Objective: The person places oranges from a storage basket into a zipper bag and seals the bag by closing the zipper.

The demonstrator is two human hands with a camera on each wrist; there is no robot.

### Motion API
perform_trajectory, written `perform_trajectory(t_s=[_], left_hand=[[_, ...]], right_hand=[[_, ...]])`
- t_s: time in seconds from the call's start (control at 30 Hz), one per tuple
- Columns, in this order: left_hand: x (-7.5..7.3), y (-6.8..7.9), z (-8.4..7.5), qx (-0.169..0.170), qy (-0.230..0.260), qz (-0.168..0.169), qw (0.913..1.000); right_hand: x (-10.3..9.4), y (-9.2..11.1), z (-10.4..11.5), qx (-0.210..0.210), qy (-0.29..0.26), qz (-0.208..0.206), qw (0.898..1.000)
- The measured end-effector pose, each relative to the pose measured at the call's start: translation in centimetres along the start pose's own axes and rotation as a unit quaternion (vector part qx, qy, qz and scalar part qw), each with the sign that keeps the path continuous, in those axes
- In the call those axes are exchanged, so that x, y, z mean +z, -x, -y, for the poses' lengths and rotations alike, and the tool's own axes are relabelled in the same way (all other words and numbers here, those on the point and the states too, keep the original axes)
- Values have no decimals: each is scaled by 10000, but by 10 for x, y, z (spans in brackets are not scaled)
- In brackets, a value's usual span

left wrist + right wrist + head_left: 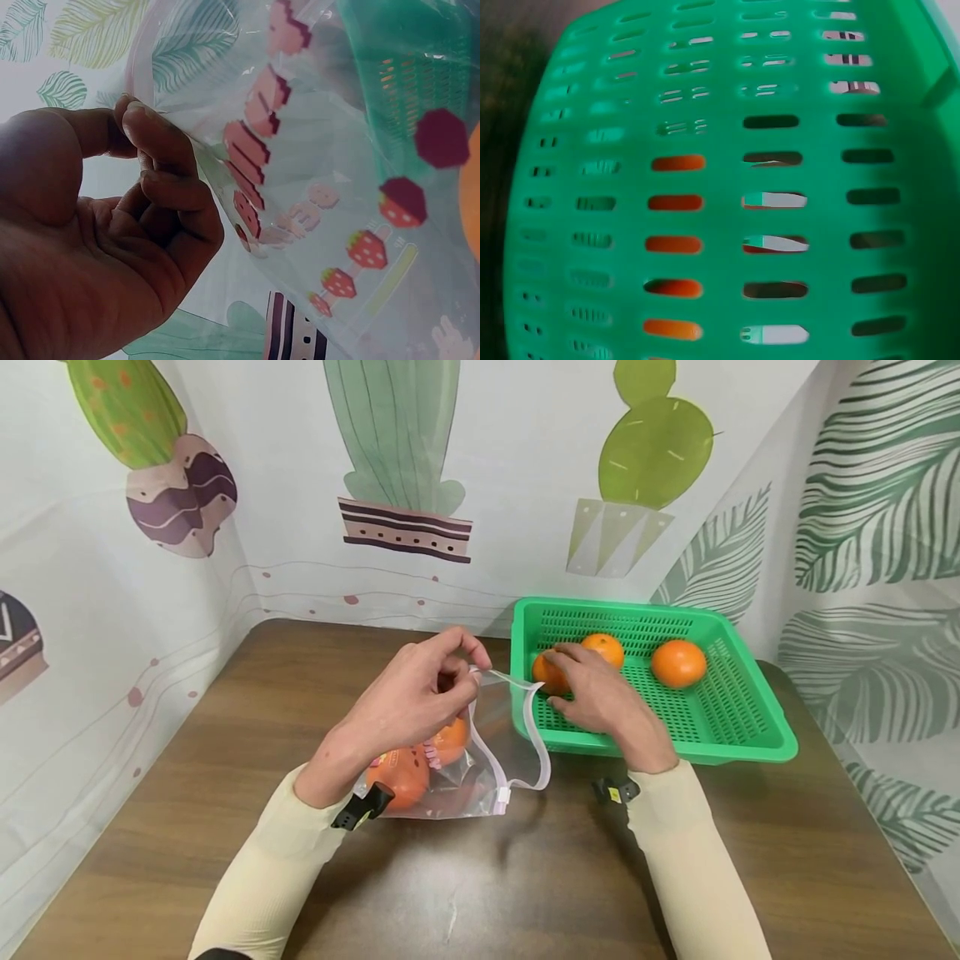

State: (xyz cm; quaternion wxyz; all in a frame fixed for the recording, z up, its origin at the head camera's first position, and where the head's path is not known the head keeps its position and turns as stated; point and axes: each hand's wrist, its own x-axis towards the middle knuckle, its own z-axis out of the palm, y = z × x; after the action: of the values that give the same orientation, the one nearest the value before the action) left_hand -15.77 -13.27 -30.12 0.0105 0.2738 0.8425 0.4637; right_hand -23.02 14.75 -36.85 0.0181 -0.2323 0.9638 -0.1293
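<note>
- Your left hand (408, 693) pinches the clear bag (461, 792) by its edge, oranges (401, 778) inside
- Your right hand (600, 695) grips one orange (547, 675) within the green basket (675, 749)

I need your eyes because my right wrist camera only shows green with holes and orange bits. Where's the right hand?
Observer: The right hand is in the green plastic basket, its fingers on an orange.
Operator: Cool! And the other hand?
Observer: The left hand pinches the top edge of a clear slider-zip bag.
Operator: Is anything inside it?
Observer: Yes, two oranges show through the plastic.
</note>
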Motion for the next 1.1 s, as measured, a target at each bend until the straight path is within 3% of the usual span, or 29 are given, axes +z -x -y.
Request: perform_trajectory(t_s=[0.6,1.1], left_hand=[[3,-1,0,-4,2,32,10000],[2,-2,0,-35,20,45,10000]], right_hand=[[2,1,-3,-79,22,-97,9999],[3,5,-3,349,-33,367,9987]])
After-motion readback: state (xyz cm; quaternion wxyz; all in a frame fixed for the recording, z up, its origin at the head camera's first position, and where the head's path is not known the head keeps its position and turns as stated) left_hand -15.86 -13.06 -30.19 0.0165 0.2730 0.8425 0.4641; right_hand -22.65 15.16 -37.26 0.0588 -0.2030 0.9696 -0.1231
